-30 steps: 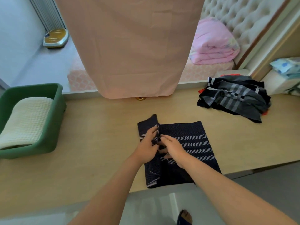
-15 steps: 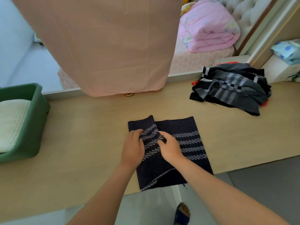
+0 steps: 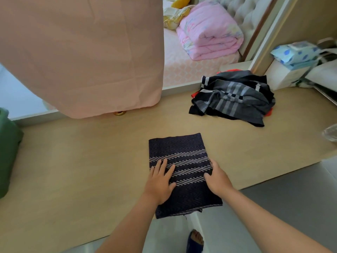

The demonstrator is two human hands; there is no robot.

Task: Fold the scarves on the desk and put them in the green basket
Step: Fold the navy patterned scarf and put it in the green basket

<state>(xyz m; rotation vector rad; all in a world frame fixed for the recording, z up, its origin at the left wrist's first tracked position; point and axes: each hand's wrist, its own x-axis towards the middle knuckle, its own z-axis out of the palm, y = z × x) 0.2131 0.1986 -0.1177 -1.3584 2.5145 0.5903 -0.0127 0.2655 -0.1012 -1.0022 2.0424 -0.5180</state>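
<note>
On the near edge of the wooden desk (image 3: 76,172), at about six o'clock in the view, lies the navy herringbone scarf (image 3: 180,156), folded into a neat rectangle with pale diagonal stripes across its middle and its near end hanging just over the desk's lip. Left hand (image 3: 160,181) is spread wide and flat, palm down, pressing on the scarf's left half, fingers fanned over the stripes. Right hand (image 3: 218,179) sits at the scarf's right edge, fingers curled loosely against the fabric — whether it pinches the edge or only rests there, I cannot tell. Up at two o'clock, well apart, a heap of unfolded scarves (image 3: 235,97) sprawls on the desk, grey and black checks on top with a flash of red beneath. Over at nine o'clock, the green basket (image 3: 7,148) just peeks in at the frame's edge, well clear of both hands. A pink curtain (image 3: 82,55) hangs at eleven o'clock, and a folded pink quilt (image 3: 209,31) sits on the bed at one o'clock.
</note>
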